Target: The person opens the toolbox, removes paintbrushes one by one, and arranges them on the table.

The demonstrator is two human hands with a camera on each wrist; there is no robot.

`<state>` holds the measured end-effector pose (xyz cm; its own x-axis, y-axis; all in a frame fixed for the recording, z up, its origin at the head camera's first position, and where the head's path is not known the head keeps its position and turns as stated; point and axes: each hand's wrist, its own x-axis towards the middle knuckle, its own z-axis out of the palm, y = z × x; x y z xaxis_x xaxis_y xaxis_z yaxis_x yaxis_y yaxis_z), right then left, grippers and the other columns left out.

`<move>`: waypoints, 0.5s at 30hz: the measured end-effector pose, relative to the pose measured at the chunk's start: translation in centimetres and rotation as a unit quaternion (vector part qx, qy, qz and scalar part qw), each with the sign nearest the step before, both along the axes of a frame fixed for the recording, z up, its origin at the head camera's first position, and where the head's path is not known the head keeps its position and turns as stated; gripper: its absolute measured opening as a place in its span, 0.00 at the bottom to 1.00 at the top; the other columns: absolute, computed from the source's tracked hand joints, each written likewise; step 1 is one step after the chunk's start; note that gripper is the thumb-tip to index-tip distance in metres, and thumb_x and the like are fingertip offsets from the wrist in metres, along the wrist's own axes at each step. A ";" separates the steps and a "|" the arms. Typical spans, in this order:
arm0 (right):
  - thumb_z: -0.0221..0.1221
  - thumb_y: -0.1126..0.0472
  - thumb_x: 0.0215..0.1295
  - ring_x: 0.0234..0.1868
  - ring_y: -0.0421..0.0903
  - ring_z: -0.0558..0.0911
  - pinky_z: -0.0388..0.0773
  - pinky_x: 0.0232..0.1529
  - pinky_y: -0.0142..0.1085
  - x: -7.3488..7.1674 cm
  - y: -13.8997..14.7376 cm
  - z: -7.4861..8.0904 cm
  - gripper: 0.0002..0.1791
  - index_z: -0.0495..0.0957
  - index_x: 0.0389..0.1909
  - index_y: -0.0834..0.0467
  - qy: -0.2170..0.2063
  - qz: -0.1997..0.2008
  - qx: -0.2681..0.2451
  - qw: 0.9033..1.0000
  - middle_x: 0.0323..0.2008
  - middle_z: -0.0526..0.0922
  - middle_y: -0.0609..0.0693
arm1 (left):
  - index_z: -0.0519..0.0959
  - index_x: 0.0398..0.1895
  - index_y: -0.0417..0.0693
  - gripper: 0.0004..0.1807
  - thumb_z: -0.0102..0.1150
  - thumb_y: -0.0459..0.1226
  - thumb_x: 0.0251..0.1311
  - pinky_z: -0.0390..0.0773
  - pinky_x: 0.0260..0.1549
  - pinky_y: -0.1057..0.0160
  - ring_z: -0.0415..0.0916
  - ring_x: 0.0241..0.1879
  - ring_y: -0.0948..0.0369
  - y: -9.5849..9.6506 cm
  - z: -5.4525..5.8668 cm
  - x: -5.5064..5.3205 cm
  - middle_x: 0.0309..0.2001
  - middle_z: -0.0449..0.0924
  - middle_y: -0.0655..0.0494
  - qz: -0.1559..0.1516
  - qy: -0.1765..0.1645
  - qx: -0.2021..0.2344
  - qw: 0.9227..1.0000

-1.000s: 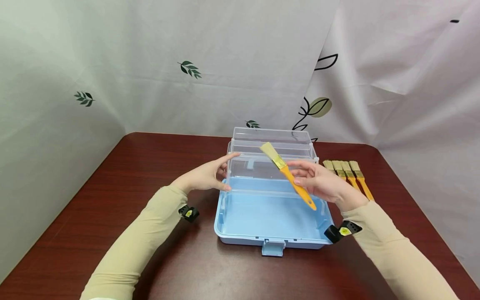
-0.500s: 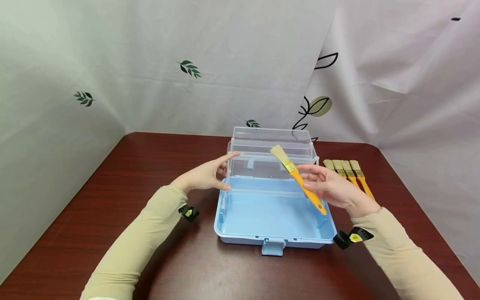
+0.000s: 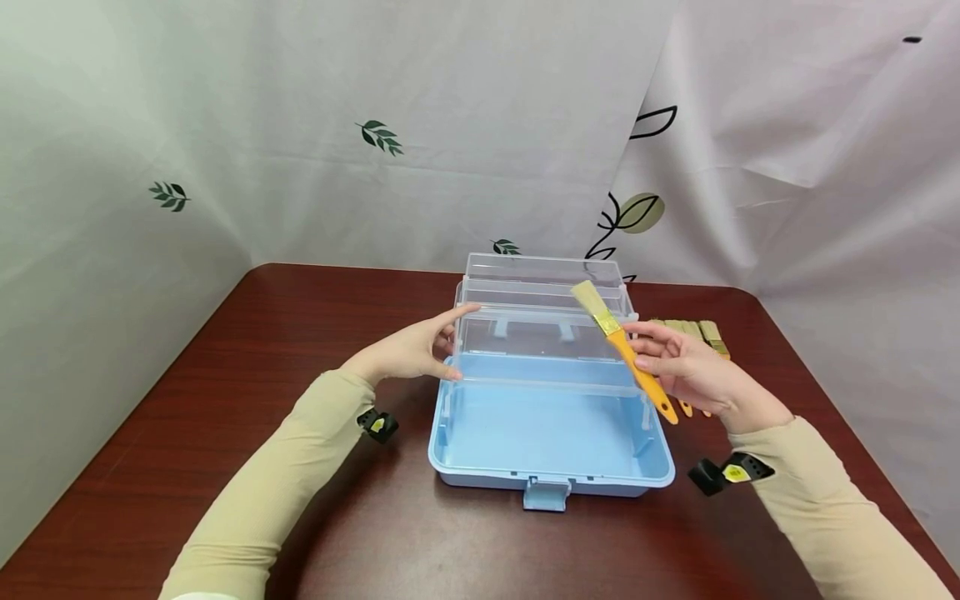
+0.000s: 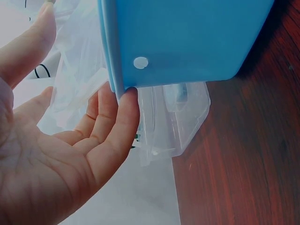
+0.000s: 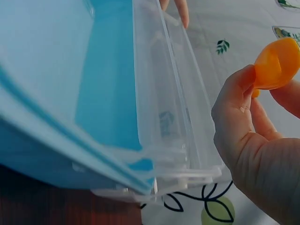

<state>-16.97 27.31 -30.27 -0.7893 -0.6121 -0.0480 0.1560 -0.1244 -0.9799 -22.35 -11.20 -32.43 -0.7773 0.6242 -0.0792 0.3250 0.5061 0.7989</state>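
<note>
In the head view a light-blue toolbox (image 3: 540,429) with an open front latch stands on the table. Clear plastic trays (image 3: 542,336) are raised over its rear half. My left hand (image 3: 408,350) touches their left end, thumb low and index finger stretched toward the upper edge. The left wrist view has other fingertips against the blue box rim (image 4: 115,56). Right of the trays, my right hand (image 3: 686,367) pinches a flat paintbrush by its orange handle (image 3: 625,347), bristles up and tilted left. The right wrist view catches the handle's rounded end (image 5: 276,65).
Several matching paintbrushes (image 3: 710,332) lie side by side right of the box, partly covered by my right hand. A pale curtain (image 3: 420,192) with leaf prints hangs behind the dark red wooden table (image 3: 330,300).
My right hand has carried the paintbrush rightward, from over the box to near its right edge, and now covers part of the other brushes. The left hand and the box have kept their places.
</note>
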 end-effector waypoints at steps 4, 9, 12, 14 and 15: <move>0.46 0.74 0.69 0.43 0.41 0.82 0.80 0.43 0.31 -0.2 1.3 -0.2 0.23 0.74 0.56 0.48 -0.005 -0.002 -0.015 1.000 0.45 0.81 0.46 | 0.49 0.74 0.66 0.54 0.72 0.33 0.48 0.75 0.35 0.64 0.72 0.45 0.54 0.0 0.0 0.0 0.43 0.65 0.46 -0.004 0.002 -0.001 1.000; 0.45 0.74 0.69 0.42 0.41 0.82 0.80 0.42 0.30 -0.4 2.8 -0.3 0.23 0.75 0.56 0.48 -0.007 -0.015 -0.016 1.000 0.48 0.82 0.46 | 0.49 0.74 0.66 0.54 0.72 0.33 0.48 0.75 0.35 0.64 0.73 0.45 0.55 0.0 0.0 0.0 0.43 0.65 0.46 -0.004 0.005 -0.001 1.000; 0.44 0.75 0.69 0.41 0.41 0.82 0.80 0.41 0.29 -0.5 3.8 -0.5 0.24 0.75 0.56 0.48 -0.003 -0.024 -0.018 1.000 0.47 0.82 0.46 | 0.50 0.74 0.66 0.54 0.72 0.33 0.47 0.75 0.35 0.64 0.73 0.45 0.54 0.0 0.0 0.0 0.42 0.65 0.46 -0.003 0.004 0.000 1.000; 0.43 0.76 0.69 0.42 0.41 0.82 0.81 0.41 0.29 -0.6 4.4 -0.6 0.24 0.75 0.56 0.49 -0.004 -0.034 -0.020 0.999 0.47 0.82 0.46 | 0.50 0.74 0.66 0.54 0.72 0.33 0.47 0.74 0.34 0.64 0.72 0.45 0.54 0.1 0.0 0.0 0.42 0.65 0.46 -0.003 0.003 0.000 1.000; 0.44 0.76 0.69 0.42 0.41 0.82 0.81 0.42 0.29 -0.6 4.7 -0.6 0.24 0.75 0.56 0.49 -0.004 -0.040 -0.022 0.999 0.47 0.81 0.47 | 0.50 0.74 0.66 0.54 0.72 0.33 0.47 0.74 0.34 0.63 0.72 0.44 0.54 0.1 0.0 0.0 0.42 0.65 0.46 -0.003 0.003 0.000 1.000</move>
